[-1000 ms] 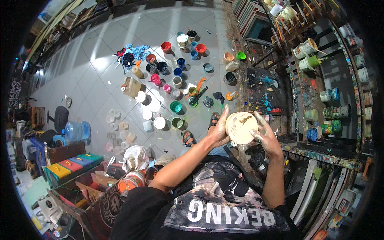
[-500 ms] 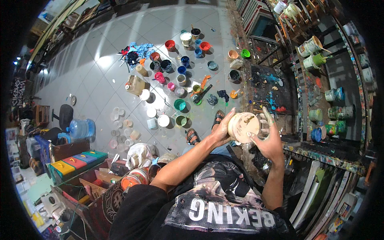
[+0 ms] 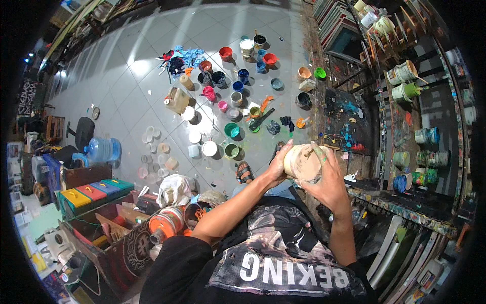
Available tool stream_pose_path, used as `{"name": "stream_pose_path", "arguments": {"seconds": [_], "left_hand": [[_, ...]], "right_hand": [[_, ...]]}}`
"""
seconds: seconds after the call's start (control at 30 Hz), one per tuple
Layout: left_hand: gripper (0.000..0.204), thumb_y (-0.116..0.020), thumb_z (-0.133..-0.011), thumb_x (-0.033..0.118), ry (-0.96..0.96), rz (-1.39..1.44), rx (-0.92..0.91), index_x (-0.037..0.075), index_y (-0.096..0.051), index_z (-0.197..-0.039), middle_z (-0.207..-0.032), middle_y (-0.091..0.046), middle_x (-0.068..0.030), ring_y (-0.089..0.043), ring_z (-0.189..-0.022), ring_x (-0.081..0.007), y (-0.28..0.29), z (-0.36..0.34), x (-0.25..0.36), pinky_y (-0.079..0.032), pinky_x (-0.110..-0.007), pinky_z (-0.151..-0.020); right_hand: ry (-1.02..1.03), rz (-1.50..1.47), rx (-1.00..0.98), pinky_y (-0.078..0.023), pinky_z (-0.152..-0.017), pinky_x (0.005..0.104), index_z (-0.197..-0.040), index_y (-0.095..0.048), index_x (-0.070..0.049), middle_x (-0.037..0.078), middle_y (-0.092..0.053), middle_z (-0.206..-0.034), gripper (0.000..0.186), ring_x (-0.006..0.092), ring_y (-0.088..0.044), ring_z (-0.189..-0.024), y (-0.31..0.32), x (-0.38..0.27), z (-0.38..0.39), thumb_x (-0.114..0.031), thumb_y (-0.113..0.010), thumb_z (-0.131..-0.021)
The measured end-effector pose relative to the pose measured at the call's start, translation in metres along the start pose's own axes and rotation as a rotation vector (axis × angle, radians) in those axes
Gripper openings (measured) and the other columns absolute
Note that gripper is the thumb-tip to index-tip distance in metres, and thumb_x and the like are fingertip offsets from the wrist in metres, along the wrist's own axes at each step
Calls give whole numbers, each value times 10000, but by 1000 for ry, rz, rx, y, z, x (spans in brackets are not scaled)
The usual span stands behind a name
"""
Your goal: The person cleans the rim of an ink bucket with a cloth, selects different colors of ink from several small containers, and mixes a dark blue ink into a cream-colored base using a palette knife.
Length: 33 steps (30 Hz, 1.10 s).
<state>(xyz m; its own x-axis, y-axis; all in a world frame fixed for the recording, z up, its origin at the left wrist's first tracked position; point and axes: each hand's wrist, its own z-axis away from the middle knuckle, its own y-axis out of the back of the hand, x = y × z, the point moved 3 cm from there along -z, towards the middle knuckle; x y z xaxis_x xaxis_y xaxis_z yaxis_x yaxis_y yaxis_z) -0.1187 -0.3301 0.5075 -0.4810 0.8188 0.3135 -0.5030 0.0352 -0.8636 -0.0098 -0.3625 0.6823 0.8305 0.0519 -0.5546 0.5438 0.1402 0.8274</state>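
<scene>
A round cream-coloured paint tub (image 3: 306,163) with a stained, flat lid is held up in front of me, tilted so that its top faces the camera. My left hand (image 3: 277,165) wraps the tub's left side, thumb along the wall. On the other side my right hand (image 3: 329,181) closes over the lid's rim, its fingers curled along the far right edge and its thumb at the near edge. Paint smears mark the right fingers. Both palms and the tub's underside are hidden.
Several open paint pots, such as a green one (image 3: 232,130) and a red one (image 3: 226,53), stand on the tiled floor (image 3: 121,109) ahead. A paint-stained rack (image 3: 405,190) with tubs is at right. A wooden box (image 3: 109,223) stands at lower left, near a water bottle (image 3: 103,149).
My right hand, which had its fingers spread, has closed round the lid's rim. My left hand keeps its hold on the tub. The whole view has shifted slightly.
</scene>
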Motion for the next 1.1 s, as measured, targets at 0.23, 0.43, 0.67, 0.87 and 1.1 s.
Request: {"name": "stream_pose_path", "arguments": {"seconds": [0.23,0.43,0.67,0.87,1.1], "left_hand": [[615,-295,-1039,517,-36,26,65,47,-511,-1372,-1333,-591,-133,-578,-1213,-268,5,14,7,-415,-436,-1094],[537,-339,-1043,467,-71,76,127,57,-563,-1305,-1257,-641,-112,-614,-1157,-235,-3,15,-2,-466,-399,-1045],[530,-310,-1037,474,-22,-13,138,101,-546,-1331,-1258,-630,-100,-609,-1156,-262,2,18,11,-481,-410,-1018],[784,-232,-952,727,123,-127,13,106,-520,-1335,-1270,-619,-109,-647,-1086,-296,-34,12,30,-538,-545,-902],[885,-163,-916,784,166,-237,-32,92,-485,-1363,-1280,-604,-158,-639,-1084,-378,-20,-2,41,-541,-631,-843]], "right_hand": [[6,-57,-32,-433,-997,456,-1344,-520,-36,188,-517,-1210,840,386,-507,-1170,-11,-6,-9,-229,-891,-615],[0,31,18,-457,-972,448,-1344,-511,-33,182,-514,-1192,882,374,-516,-1151,-18,7,2,-275,-903,-592],[-24,10,53,-461,-950,438,-1302,-550,-37,171,-525,-1160,765,366,-543,-1094,-18,3,2,-286,-876,-657],[-26,-339,287,-422,-1039,410,-1398,-497,-49,175,-526,-1332,737,284,-504,-1254,1,43,6,-310,-816,-787],[-467,-1180,-8,-524,-882,283,-1540,-271,-68,158,-612,-1263,770,159,-619,-1082,-32,91,14,-55,-694,-897]]}}
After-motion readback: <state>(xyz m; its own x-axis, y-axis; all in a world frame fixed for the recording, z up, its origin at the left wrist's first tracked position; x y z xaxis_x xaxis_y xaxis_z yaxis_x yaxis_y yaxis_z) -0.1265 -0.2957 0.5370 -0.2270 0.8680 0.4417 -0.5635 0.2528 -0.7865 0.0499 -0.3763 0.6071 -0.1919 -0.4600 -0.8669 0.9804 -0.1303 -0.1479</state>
